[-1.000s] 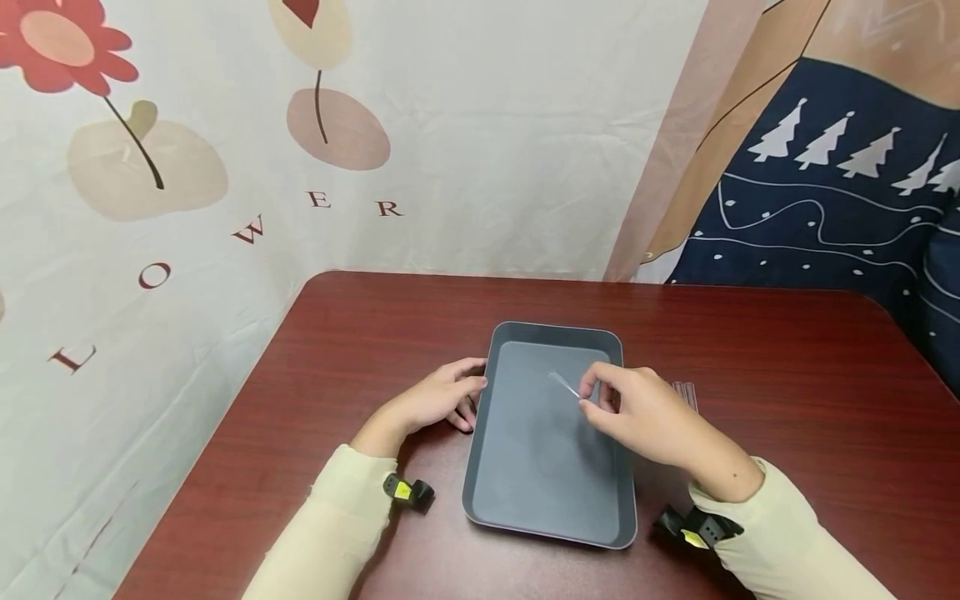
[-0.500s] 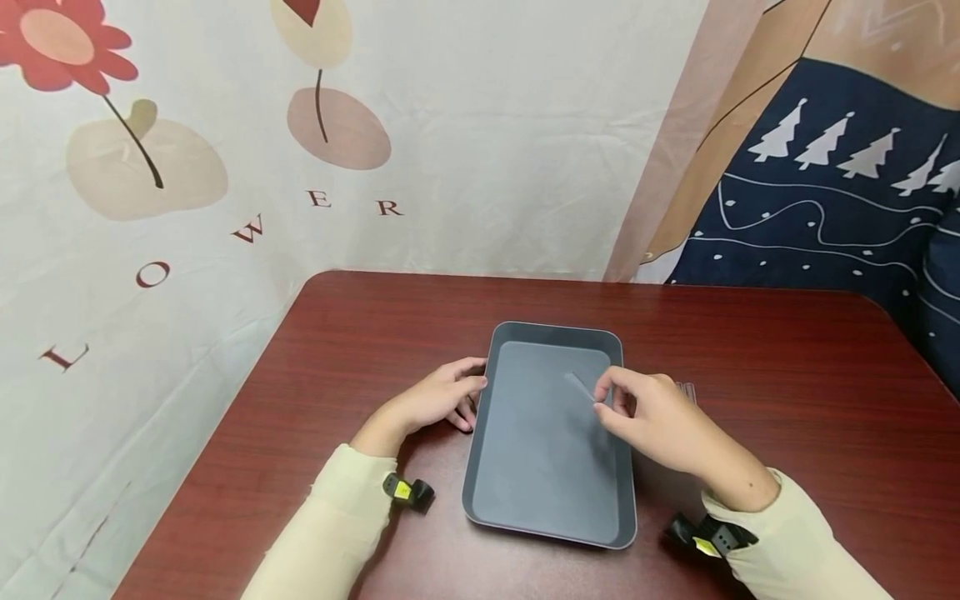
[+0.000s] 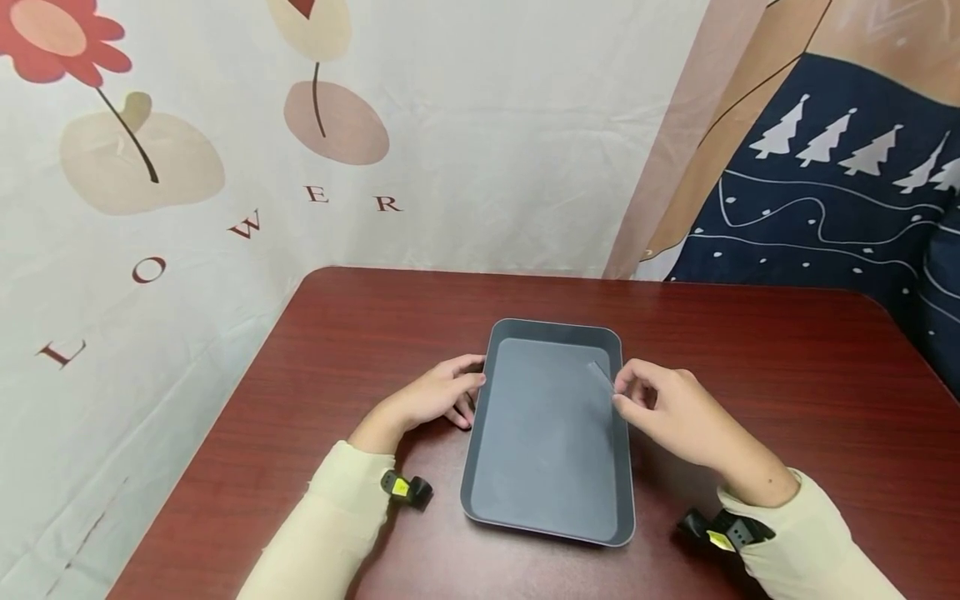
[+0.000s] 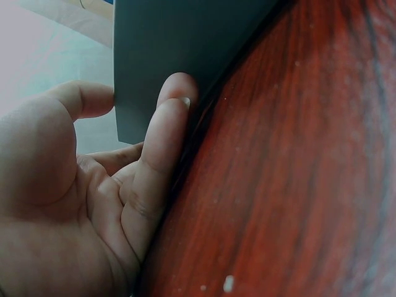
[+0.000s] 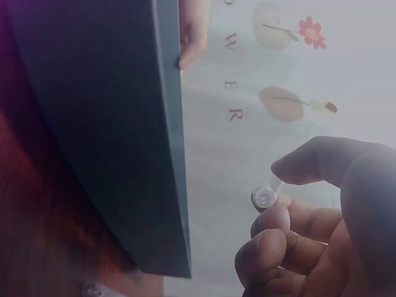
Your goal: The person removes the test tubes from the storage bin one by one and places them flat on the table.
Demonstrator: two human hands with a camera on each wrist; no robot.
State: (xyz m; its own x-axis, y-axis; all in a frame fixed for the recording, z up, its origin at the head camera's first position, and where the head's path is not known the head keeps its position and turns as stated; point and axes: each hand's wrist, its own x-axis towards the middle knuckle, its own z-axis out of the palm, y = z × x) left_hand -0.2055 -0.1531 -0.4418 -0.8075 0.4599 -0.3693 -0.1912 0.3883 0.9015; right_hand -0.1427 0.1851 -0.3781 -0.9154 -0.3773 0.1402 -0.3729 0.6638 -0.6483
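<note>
A grey rectangular tray (image 3: 551,442) lies lengthwise on the table. My left hand (image 3: 435,396) rests beside its left wall; in the left wrist view, fairly straight fingers (image 4: 164,139) touch the wall's outside and the thumb meets the rim. Over the tray's right rim, my right hand (image 3: 667,408) pinches a thin clear tube (image 3: 602,375) between thumb and fingers. Its far end points up and left over the tray. The right wrist view shows the clear tube's round end (image 5: 265,197) from behind. I see nothing lying in the tray.
Another clear round-ended piece (image 5: 93,289) lies on the table by the tray in the right wrist view; the hand hides it in the head view. The reddish-brown table (image 3: 787,367) meets a printed cloth (image 3: 510,150) at the back.
My right hand has moved to the right with the clear tube, from above the tray to its right rim. The hand now covers the clear tubes on the table. The left hand stays put.
</note>
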